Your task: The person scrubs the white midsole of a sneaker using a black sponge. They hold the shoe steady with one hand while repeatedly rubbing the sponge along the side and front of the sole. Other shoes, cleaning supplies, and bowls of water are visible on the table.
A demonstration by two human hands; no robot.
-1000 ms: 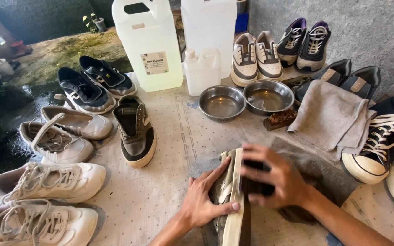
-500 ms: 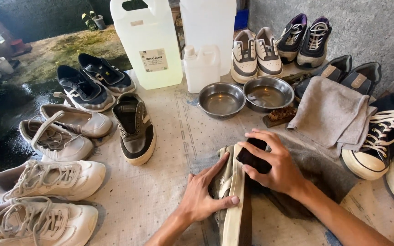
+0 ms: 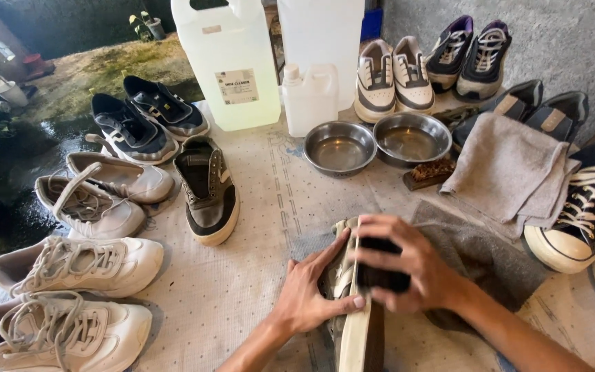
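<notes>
A pale sneaker (image 3: 356, 337) lies on its side at the bottom centre, its white sole edge facing up. My left hand (image 3: 315, 293) presses flat against its upper, fingers spread, and holds it steady. My right hand (image 3: 408, 265) is closed around a dark brush (image 3: 380, 274) and rests it on the sole edge. The shoe sits partly on a dark grey cloth (image 3: 483, 255).
Several pairs of sneakers ring the mat: white ones (image 3: 77, 265) at left, dark ones (image 3: 142, 120) behind, black-and-white ones (image 3: 583, 213) at right. Two steel bowls (image 3: 373, 141), a wooden brush (image 3: 428, 172), a grey towel (image 3: 511, 165) and large white jugs (image 3: 228, 62) stand at the back.
My right hand with the brush has slid back and forth along the sole edge, now nearer to me than half a second ago. My left hand stays on the shoe.
</notes>
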